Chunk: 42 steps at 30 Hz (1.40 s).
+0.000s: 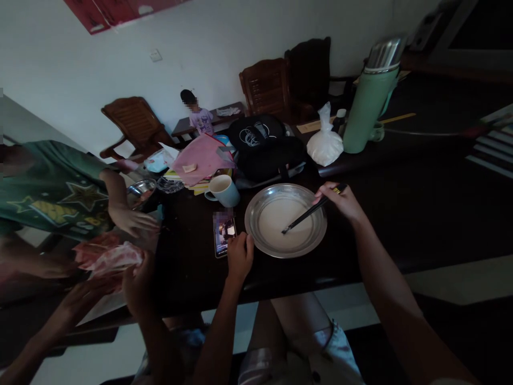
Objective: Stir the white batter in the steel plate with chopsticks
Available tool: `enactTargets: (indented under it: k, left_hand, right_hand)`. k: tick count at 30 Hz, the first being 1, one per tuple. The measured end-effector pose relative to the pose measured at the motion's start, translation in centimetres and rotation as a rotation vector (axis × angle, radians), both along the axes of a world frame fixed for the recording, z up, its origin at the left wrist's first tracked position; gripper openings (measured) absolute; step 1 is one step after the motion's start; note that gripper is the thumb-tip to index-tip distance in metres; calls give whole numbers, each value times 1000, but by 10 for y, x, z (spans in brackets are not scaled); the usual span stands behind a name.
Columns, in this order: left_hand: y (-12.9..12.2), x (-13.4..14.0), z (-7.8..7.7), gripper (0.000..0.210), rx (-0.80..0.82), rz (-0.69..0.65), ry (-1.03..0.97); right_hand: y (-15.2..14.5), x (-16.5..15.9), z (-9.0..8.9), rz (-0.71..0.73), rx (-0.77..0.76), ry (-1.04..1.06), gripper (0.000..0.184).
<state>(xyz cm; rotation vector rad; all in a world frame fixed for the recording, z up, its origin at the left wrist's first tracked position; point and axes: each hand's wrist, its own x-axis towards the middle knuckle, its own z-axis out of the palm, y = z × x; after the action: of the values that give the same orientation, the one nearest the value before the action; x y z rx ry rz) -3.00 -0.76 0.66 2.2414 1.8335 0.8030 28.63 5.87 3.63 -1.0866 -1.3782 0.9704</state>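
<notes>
A wide-rimmed steel basin (256,243) rests near the table's front edge, with a pale, milky liquid (272,216) in it. In my right hand (340,200) are black chopsticks (306,215), slanting down to the left with their tips in the liquid. My left hand (240,255) is closed at the basin's lower left rim, the thumb against it; the fingers' undersides are hidden. Just left of that hand lies a phone (220,248) with a lit screen. Behind the phone stands a light mug (228,192).
Behind the basin are a black bag (268,155), a tied bag of white powder (324,147) and a green thermos (368,101). At left, other people's hands (136,278) handle reddish meat (116,259) near a metal bowl (142,187). A child (200,120) is farther back.
</notes>
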Motion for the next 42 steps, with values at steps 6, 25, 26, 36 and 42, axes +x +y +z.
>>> enactTargets:
  k: [6,25,26,36,42]
  left_hand:
    - [-7,2,-9,33,57,-8,-15]
    - [-8,3,-11,27,85,-39,-144]
    - [-10,5,-11,26,91,-24,-159]
    - [-10,24,-6,34,-53,223,-413]
    - [-5,22,-13,40,-235,157,-672]
  right_hand:
    - [0,-1,2,-65,59,-37,35]
    - [0,-4,0,19,26,-52,36]
    - [1,-5,0,40,35,-69,37]
    - [-1,-3,4,-11,42,-49,38]
    - [1,1,2,-85,90,-58,38]
